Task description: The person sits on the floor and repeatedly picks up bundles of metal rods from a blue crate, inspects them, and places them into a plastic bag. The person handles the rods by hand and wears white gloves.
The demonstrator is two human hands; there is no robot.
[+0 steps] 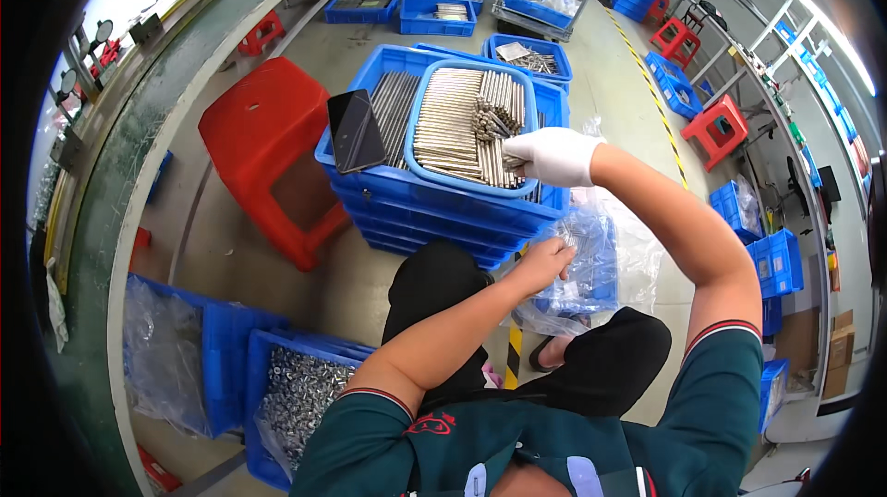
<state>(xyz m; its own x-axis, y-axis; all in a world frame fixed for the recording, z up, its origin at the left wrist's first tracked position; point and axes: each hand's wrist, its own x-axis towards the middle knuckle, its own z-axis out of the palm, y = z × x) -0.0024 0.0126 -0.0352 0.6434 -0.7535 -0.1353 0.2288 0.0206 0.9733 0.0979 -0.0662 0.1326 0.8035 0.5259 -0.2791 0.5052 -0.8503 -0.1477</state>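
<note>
My right hand (559,155), in a white glove, reaches to the near right side of a light-blue tray (420,160). Its fingers are bent and closed on metal rods (490,163) there. Many more silvery metal rods (448,118) lie in rows in the tray, with a loose bundle (496,118) heaped on top, ends toward me. My bare left hand (545,264) hovers over a blue crate lined with clear plastic (591,266). Its fingers are curled together; what they hold, if anything, is too small to make out.
The tray rests on stacked blue crates (425,220), beside dark rods (397,104) and a black phone (356,132). A red stool (259,118) stands left. A crate of small metal parts (300,395) is at lower left, below a long green-topped bench (111,192).
</note>
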